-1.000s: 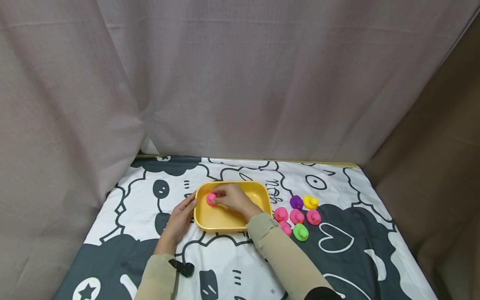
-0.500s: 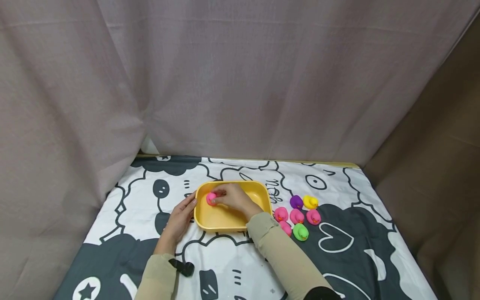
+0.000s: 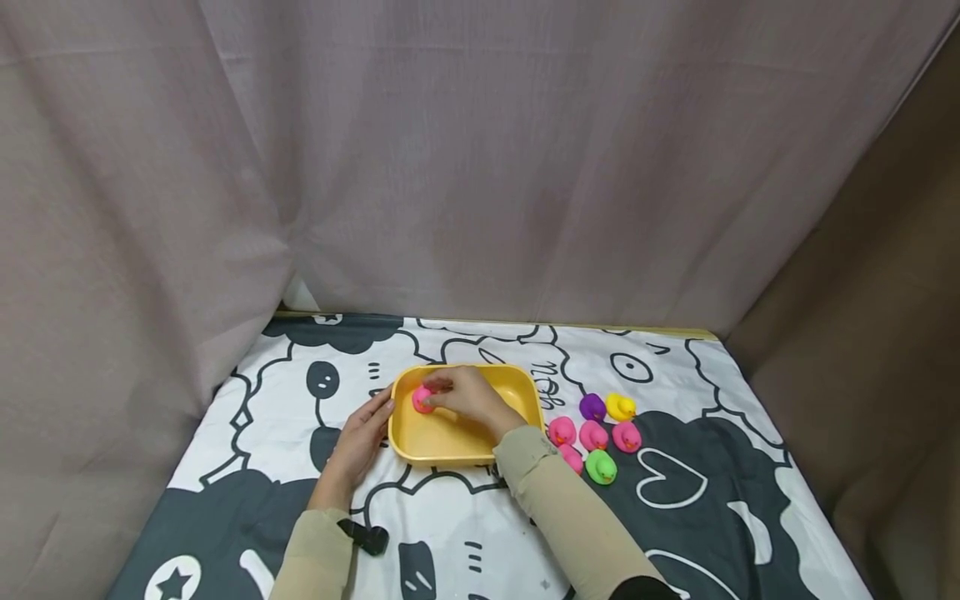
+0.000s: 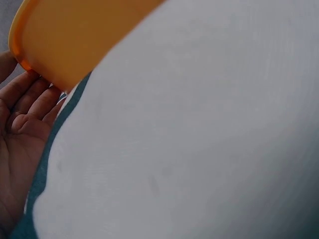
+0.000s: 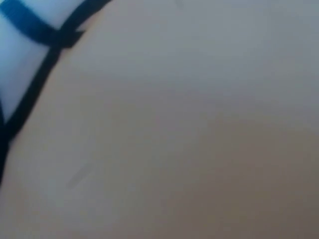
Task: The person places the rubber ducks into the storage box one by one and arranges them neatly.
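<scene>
Beige-sleeved and nearly straight-fingered, the left hand (image 3: pixel 360 437) is rested against the nine o'clock end of a shallow, rounded yellow plastic tray (image 3: pixel 441 440). Inside, between nine and ten o'clock, a small pink toy duck (image 3: pixel 420 402) is pinched by the right hand (image 3: pixel 471 397), partly hidden by its fingers. Outside, at three o'clock, four other pink ducks (image 3: pixel 593 434), a purple duck (image 3: pixel 592 407), a green duck (image 3: pixel 601 467) and a yellow duck (image 3: pixel 619 407) are clustered on white-and-grey printed cloth (image 3: pixel 446 517).

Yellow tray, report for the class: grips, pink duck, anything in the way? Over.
Left grip touching yellow tray, left side. Right grip pinching pink duck within tray's rim; floor contact unclear. Nothing seen blocking; other ducks right of tray.
</scene>
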`<state>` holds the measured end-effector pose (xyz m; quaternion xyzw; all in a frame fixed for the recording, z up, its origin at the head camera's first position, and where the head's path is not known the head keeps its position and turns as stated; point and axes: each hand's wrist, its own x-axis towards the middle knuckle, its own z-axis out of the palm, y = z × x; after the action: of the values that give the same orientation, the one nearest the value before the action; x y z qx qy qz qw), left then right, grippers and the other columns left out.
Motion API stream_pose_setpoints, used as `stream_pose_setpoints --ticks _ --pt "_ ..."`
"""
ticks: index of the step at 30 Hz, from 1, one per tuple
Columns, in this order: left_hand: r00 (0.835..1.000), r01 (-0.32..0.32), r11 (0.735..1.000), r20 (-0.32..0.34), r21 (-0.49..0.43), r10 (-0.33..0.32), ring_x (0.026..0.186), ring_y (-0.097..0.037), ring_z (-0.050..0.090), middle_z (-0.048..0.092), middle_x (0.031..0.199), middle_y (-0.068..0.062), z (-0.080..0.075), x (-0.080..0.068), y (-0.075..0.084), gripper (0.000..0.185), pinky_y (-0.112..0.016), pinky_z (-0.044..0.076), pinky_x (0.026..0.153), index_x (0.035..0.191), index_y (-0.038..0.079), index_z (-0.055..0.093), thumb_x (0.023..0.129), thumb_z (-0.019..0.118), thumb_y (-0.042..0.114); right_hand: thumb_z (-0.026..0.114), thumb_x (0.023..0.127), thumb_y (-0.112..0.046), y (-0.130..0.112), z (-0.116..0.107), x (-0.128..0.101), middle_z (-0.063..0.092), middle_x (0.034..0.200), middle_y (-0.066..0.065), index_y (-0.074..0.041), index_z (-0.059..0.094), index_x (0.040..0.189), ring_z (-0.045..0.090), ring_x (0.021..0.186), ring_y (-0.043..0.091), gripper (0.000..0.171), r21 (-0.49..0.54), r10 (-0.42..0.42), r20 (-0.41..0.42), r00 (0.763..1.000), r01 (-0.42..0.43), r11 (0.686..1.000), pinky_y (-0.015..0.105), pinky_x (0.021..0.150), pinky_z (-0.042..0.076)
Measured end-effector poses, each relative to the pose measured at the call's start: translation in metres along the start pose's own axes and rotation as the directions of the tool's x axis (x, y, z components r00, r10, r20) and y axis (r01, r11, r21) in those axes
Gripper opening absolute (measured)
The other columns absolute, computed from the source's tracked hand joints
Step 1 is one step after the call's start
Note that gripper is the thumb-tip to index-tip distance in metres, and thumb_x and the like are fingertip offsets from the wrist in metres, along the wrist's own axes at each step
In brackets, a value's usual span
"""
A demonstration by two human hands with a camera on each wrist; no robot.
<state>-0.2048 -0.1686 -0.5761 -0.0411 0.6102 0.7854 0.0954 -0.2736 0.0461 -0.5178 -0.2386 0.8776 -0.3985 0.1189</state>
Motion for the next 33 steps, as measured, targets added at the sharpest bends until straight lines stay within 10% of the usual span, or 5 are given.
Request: stream_pose_setpoints --ticks 33 --pt "1.0 0.002 1.0 -0.012 -0.008 -0.002 0.139 -0.013 0.042 0.042 0.155 0.005 -0.001 0.0 -0.003 0.047 -0.02 0.042 0.107 0.149 0.021 0.051 0.103 0.058 0.03 0.075 0.092 -0.025 -0.007 -0.051 -0.035 0.073 0.115 0.006 -0.008 0.073 0.121 0.067 0.109 0.023 0.033 -0.072 -0.08 -0.11 0.991 0.073 0.995 0.037 0.099 0.054"
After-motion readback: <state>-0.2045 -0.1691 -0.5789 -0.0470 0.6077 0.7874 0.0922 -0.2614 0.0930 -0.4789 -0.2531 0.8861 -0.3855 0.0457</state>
